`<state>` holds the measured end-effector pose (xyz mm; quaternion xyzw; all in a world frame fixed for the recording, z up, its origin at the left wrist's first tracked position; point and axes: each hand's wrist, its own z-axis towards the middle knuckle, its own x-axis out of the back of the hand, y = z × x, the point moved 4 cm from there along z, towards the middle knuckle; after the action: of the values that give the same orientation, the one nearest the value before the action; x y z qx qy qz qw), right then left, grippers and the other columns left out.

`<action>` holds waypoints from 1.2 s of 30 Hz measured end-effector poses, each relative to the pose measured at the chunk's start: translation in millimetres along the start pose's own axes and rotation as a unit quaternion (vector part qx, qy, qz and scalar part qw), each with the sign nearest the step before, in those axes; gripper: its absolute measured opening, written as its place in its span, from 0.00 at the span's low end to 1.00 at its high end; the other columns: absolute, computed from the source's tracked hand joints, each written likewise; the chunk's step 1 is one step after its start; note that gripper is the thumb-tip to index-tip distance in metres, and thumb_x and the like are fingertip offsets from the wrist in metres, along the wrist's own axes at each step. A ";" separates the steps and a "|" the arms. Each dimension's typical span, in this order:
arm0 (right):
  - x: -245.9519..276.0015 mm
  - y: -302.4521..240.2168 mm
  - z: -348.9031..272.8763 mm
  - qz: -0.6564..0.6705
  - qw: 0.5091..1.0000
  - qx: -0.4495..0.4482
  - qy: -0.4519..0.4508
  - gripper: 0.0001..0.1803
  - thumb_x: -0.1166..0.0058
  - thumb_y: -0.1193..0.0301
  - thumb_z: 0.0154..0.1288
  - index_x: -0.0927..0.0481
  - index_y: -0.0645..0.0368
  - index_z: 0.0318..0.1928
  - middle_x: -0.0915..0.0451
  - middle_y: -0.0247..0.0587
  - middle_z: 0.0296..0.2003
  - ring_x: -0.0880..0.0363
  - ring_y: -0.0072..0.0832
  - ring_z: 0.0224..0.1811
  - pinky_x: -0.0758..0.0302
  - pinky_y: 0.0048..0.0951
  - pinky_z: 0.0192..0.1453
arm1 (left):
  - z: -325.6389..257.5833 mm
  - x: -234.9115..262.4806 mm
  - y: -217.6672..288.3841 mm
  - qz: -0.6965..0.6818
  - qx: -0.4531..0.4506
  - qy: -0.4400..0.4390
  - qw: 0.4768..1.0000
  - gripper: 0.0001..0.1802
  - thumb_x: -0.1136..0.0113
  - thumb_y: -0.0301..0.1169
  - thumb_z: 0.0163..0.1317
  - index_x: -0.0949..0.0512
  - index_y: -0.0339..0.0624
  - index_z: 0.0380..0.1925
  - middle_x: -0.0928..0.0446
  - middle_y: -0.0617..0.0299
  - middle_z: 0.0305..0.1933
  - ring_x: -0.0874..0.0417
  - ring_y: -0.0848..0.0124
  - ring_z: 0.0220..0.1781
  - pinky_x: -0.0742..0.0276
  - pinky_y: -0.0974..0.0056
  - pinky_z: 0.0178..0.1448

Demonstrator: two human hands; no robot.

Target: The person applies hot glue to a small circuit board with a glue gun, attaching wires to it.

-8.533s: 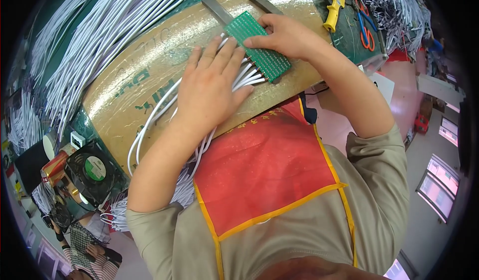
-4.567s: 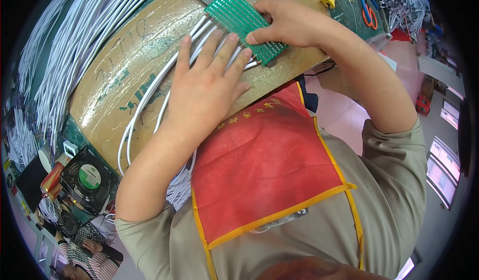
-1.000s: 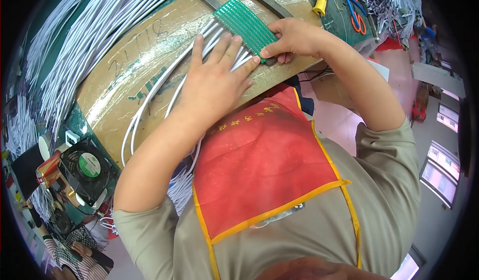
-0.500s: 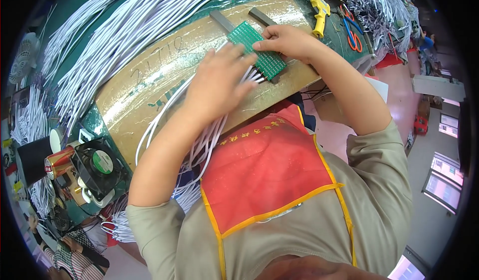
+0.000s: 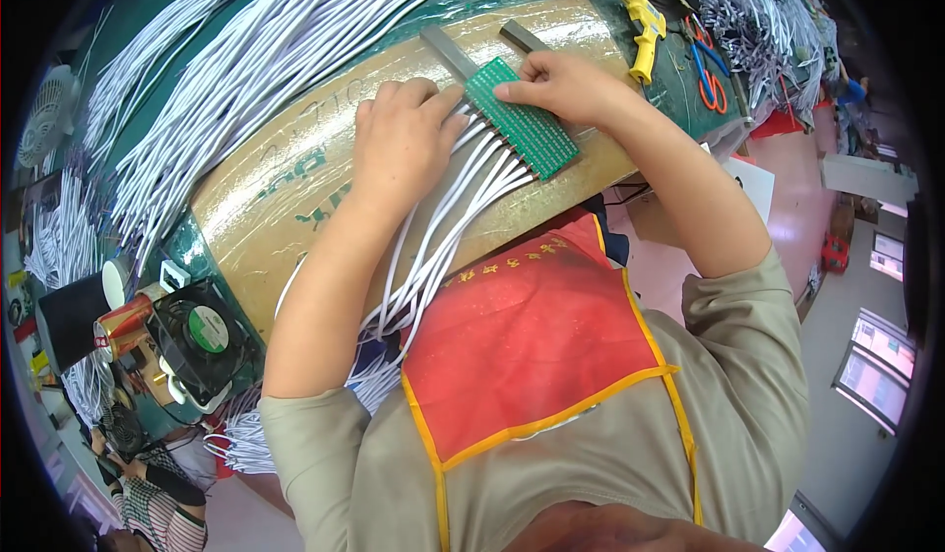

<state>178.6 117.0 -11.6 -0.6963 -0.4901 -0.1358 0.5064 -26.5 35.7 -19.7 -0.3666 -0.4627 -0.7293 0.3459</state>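
Note:
A green circuit board point(image 5: 527, 131) lies slanted over a grey metal bar point(image 5: 448, 52), with several white cables point(image 5: 463, 198) along its left long edge. My right hand point(image 5: 566, 90) grips the board's upper right side, its thumb on the top face and the fingers curled at the edge. At the board's upper left edge, my left hand point(image 5: 406, 144) has its fingers bent and closed around a white cable, whose end meets the board. The palm side of the left hand is hidden.
Cardboard point(image 5: 266, 227) under plastic film covers the work surface. A large bundle of white cables point(image 5: 246, 90) lies at the far left. A yellow glue gun point(image 5: 646, 35) and orange-and-blue-handled cutting tools point(image 5: 709, 75) lie at the right. A small black fan point(image 5: 202, 336) stands at the left.
My left hand has moved left and up from the lower cables to the board's upper edge, uncovering the cable row. My right hand keeps hold of the board, which appears slightly shifted right and down.

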 end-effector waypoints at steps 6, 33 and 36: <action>2.2 -21.1 21.5 -0.071 0.996 0.057 0.019 0.26 0.27 0.48 0.59 0.19 0.60 0.31 0.23 0.34 0.24 0.28 0.22 0.27 0.30 0.31 0.31 | -0.7 0.3 3.6 0.012 -0.013 0.001 1.000 0.16 0.35 0.39 0.64 0.14 0.52 0.51 0.18 0.66 0.47 0.21 0.62 0.54 0.30 0.53 0.58; 1.1 -13.8 31.0 -0.046 0.997 0.023 -0.062 0.30 0.25 0.48 0.56 0.14 0.65 0.42 0.20 0.39 0.27 0.23 0.25 0.28 0.28 0.31 0.29 | -1.2 -2.0 13.8 0.041 -0.047 0.018 0.998 0.18 0.33 0.38 0.63 0.15 0.51 0.53 0.19 0.66 0.50 0.21 0.63 0.57 0.30 0.55 0.59; 1.7 -14.6 30.2 -0.035 0.997 0.019 -0.066 0.31 0.26 0.48 0.56 0.14 0.65 0.43 0.20 0.39 0.27 0.23 0.25 0.29 0.28 0.31 0.29 | -0.8 -2.7 15.0 0.051 -0.049 0.015 0.997 0.18 0.33 0.38 0.63 0.15 0.52 0.53 0.19 0.66 0.50 0.21 0.63 0.57 0.30 0.55 0.59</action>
<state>158.2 143.4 -15.7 -0.6765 -0.5487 -0.0977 0.4814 -12.7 30.4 -15.9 -0.3949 -0.4022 -0.7378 0.3715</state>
